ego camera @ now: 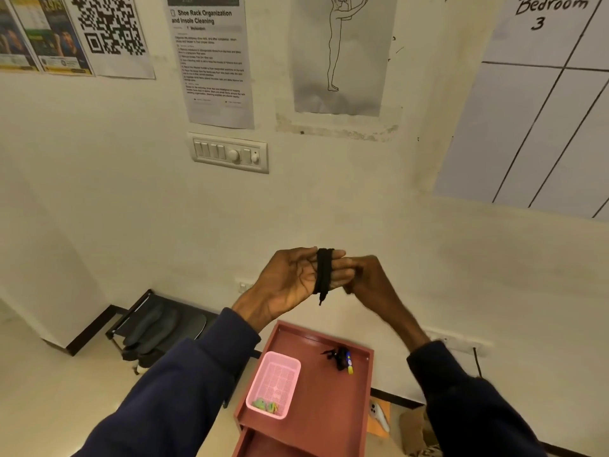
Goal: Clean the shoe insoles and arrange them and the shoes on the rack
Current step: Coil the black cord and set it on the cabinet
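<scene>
Hands, two of them in dark blue sleeves, meet just below centre toward 6 o'clock. The left hand is spread wide, palm up, with fingers straight. One black shoelace is wound in several flat turns round those fingers, and a short end dangles beneath. The right hand has its fingers curled against the left fingertips, but blur hides whether it pinches the lace. At 8 o'clock stands one low black rack against the wall. On its top shelf lie dark insoles side by side, three as far as I can count, and the shapes on the shelf below are too dim to number. At 6 o'clock is one red tray. It holds one pink basket with small green bits inside, one second lace bundle and one blue-and-yellow pen touching that bundle. Five papers hang on the wall. Two are colour posters at 10 o'clock, and beside them is a QR-code sheet. The printed sheet at 11 o'clock is headed "Shoe Rack Organization and Insole Cleaning". The line drawing at 12 o'clock shows a figure. At 2 o'clock a ruled chart reads "Bedroom 3". One switch panel sits under the printed sheet.
</scene>
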